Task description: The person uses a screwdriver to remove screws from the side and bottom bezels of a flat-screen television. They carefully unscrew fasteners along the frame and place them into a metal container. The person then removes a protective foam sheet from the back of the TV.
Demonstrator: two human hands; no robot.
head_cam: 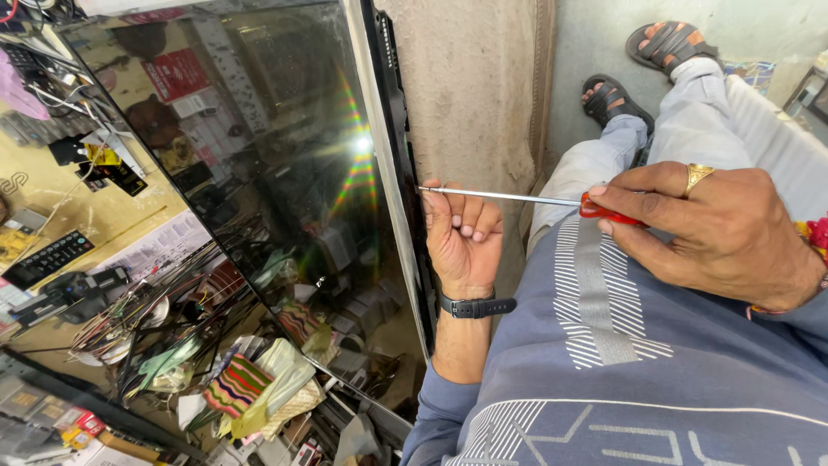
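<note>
A large flat screen panel (pixel 285 190) leans upright in front of me, its glossy face reflecting the room. My left hand (pixel 461 233), with a dark watch strap on the wrist, curls against the panel's black right edge (pixel 405 164) and steadies a screwdriver's thin metal shaft (pixel 496 196). My right hand (pixel 716 229), wearing a gold ring, grips the screwdriver's red handle (pixel 608 211). The tip points at the panel's edge.
A cluttered workbench (pixel 103 259) with a remote control (pixel 47 257), wires and small boxes lies at the left. A rough concrete wall (pixel 474 86) stands behind the panel. My legs and sandalled feet (pixel 638 69) stretch out at the upper right.
</note>
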